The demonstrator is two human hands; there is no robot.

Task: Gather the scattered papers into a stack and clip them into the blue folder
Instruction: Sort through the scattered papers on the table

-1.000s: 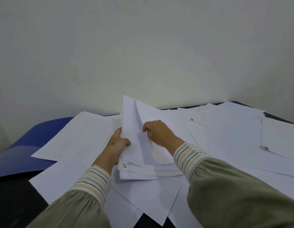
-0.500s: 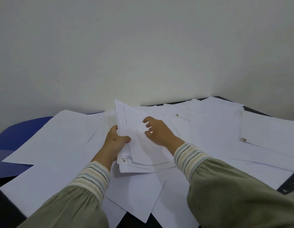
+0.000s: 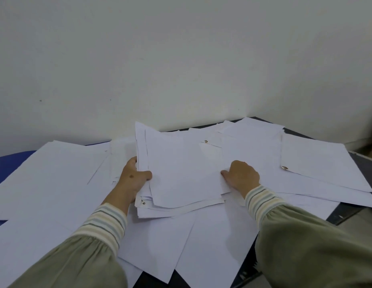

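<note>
Head view, nearest first: two olive-green sleeves with striped cuffs reach forward from the bottom edge over loose white sheets (image 3: 160, 242) that overlap one another on a dark table (image 3: 345, 210). Just beyond the cuffs, the left hand (image 3: 133, 179) grips the left edge of a gathered stack of papers (image 3: 181, 173), thumb curled over the top sheet and fingers tucked under the edge; the stack is slightly fanned, with a small metal fastener showing at its near-left corner. The right hand (image 3: 241, 175) rests at the stack's right edge, knuckles up and fingers curled down onto the paper (whether it pinches a sheet or only presses on it cannot be told from this angle). The stack lies roughly flat on the scattered sheets, its far edge a little raised. To the right, a separate sheaf (image 3: 318, 163) lies flat, pinned at its near-left corner by a similar fastener. Another fastener shows on a sheet just beyond the stack. At the far left, the blue folder (image 3: 8, 163) peeks out from under large sheets, mostly covered. A plain pale wall (image 3: 181, 59) stands behind the table.
</note>
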